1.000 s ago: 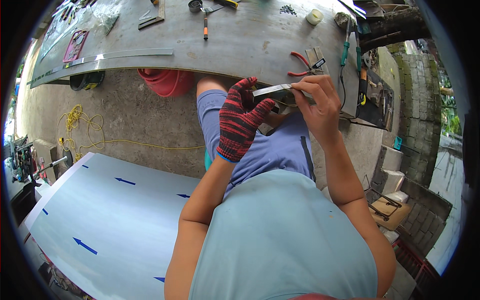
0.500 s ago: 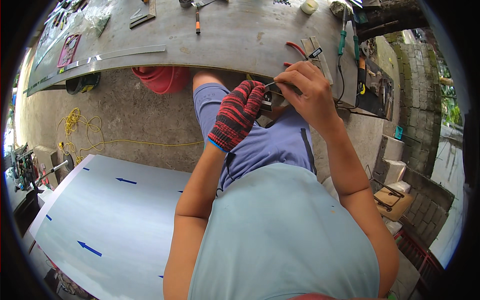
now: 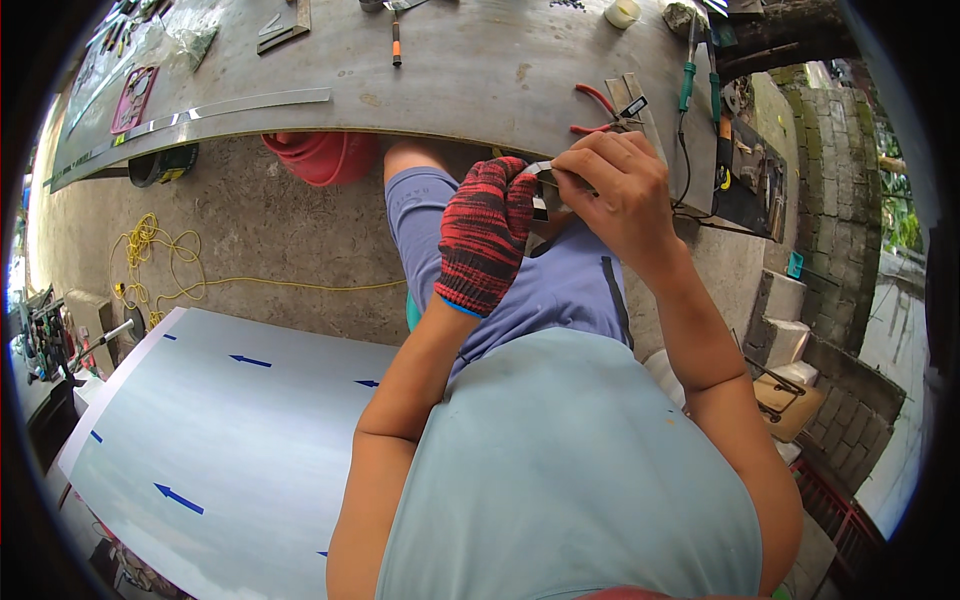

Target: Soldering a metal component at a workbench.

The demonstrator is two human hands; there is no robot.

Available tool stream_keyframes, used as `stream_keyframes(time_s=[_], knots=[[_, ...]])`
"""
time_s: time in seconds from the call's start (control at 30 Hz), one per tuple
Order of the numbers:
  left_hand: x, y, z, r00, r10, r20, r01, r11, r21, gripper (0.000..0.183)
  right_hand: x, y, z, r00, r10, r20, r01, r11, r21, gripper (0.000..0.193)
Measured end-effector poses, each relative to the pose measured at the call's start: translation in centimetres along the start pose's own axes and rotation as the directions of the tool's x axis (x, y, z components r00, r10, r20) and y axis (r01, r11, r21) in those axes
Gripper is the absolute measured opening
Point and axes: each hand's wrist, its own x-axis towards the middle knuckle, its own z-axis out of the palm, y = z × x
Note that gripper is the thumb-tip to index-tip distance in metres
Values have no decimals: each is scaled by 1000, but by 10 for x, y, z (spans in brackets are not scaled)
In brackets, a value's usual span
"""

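Two hands on one short, shiny metal strip: the left hand, in a red-and-black knit glove, clamps one end between thumb and fingers, and the bare right hand pinches the other, all of it up over the blue shorts, near the workbench edge. Just beyond the right hand, red-handled pliers lie on the bench, a green-handled soldering iron to their right.

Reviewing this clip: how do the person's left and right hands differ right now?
Covering: the left hand wears a red-and-black knit glove, while the right hand is bare.
Pose: the left hand points up toward the bench, while the right hand's fingers bend across to the left.
Shared: both hold the small shiny metal strip.
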Motion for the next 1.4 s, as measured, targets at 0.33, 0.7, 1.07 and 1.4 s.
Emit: stream_keyframes(time_s=[0.33,0.7,1.07,1.4], knots=[[0,-4,14,986,39,-160,-33,999,42,19,-2,-17,18,975,204,-91,-199,978,67,13],[-2,-46,-19,903,288,317,-349,924,155,40,1,28,-17,865,174,471,-430,739,518,25],[-6,-44,-26,752,472,460,-514,857,-39,48,-2,31,-23,856,-143,497,-148,854,500,29],[-13,-50,-14,759,441,478,-474,879,-59,42,-10,22,-30,851,-128,509,-133,886,445,23]])
